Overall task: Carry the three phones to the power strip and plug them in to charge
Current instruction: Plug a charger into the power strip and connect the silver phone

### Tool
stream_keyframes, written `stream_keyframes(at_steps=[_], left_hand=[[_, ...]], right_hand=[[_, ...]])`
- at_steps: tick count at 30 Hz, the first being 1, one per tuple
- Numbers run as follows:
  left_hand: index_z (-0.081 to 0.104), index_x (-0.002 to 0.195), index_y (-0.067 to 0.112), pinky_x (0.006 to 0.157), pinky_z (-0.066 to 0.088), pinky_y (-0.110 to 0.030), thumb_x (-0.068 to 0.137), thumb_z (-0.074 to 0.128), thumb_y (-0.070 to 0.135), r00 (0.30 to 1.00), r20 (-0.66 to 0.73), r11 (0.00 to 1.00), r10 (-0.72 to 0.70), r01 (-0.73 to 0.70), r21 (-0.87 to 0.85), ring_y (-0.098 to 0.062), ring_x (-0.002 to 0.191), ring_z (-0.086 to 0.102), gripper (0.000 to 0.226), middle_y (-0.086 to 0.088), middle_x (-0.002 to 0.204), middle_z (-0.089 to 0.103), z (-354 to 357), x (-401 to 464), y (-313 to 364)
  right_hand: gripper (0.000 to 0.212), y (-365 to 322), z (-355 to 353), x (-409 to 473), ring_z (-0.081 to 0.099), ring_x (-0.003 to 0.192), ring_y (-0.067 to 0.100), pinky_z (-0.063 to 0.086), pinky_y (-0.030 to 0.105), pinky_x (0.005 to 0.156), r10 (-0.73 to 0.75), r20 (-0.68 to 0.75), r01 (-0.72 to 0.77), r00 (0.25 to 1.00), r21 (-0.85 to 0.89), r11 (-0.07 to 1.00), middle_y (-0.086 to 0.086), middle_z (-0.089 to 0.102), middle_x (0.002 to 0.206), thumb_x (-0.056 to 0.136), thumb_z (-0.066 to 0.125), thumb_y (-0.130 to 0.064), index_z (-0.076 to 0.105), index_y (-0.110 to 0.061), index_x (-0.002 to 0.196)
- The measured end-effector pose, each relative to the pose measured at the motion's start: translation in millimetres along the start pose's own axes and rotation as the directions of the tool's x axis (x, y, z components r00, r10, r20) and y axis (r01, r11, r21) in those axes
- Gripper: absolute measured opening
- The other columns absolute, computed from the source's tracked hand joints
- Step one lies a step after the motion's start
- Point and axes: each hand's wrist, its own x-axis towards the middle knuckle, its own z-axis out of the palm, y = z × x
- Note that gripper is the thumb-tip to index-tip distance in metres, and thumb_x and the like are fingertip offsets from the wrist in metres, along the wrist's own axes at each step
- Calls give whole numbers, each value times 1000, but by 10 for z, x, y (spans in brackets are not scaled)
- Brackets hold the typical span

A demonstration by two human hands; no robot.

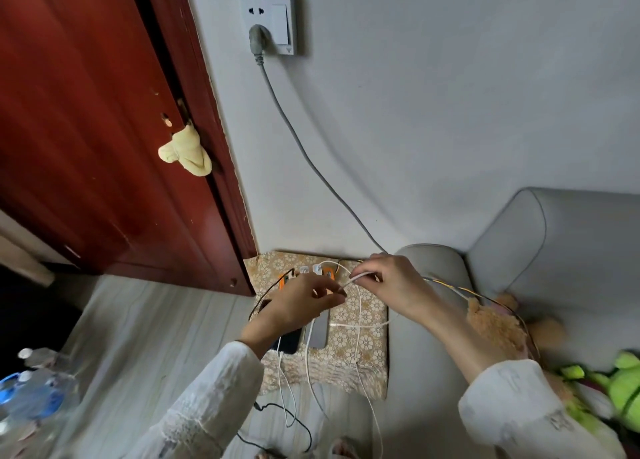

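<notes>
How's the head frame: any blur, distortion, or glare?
Head view: strong wide-angle bend, door and wall socket lean; light is soft and even, no glare; water bottles and green plush at the edges are smeared; both hands on the white cable stay reasonably sharp.

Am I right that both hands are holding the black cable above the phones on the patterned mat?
Not quite: in the head view the left hand and right hand pinch a white cable, not a black one, above the phones on the patterned mat.
</notes>
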Motion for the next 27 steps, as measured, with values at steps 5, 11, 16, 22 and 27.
stream_keyframes(at_steps=[5, 11, 16, 22, 27], left_hand=[[68, 76, 12, 65, 59, -26, 85, 61, 10, 999, 15, 962, -53, 55, -269, -18, 61, 62, 12, -5, 70, 59, -87, -104, -87], [67, 78, 11, 57, 53, -17, 86, 60, 12, 959, 230, 955, -167, 216, -205, -11, 56, 65, 10, 2, 60, 66, -434, -319, -414], [65, 104, 20, 76, 52, -20, 87, 59, 23, 900, 356, 967, -252, 247, 61, -13, 82, 64, 18, -4, 97, 68, -451, -257, -371], [51, 123, 13, 87, 46, -22, 93, 47, 30, 911, 383, 988, -153, 146, 47, -13, 99, 60, 34, -5, 117, 64, -139, -96, -131], [57, 92, 4, 59, 43, -20, 88, 56, 31, 993, -34, 989, -116, 118, 85, -11, 63, 53, 27, 5, 69, 57, 182, 56, -112]], right_hand=[[9, 173, 5, -48, 55, 80, 15, 42, 29, 70, 51, -115, -59, 992, -69, 996, 1, 68, 81, 83, 65, -21, 73, -18, 84], [23, 583, -52, -222, 59, 95, 37, 43, 35, 72, 481, -174, -510, 859, -211, 834, 19, 64, 92, 89, 54, -28, 67, -9, 89], [19, 403, 64, -111, 64, 69, 21, 52, 31, 65, 660, 28, -502, 751, 673, 543, 7, 62, 71, 89, 46, -1, 62, -2, 98], [15, 19, 215, -41, 71, 72, 16, 55, 21, 62, 475, 266, -368, 839, 920, 135, 8, 72, 80, 88, 53, -7, 67, -5, 93], [16, -125, 350, 46, 69, 81, 16, 53, 22, 67, 437, 348, -408, 829, 912, 46, 10, 69, 94, 90, 50, -11, 64, -5, 96]])
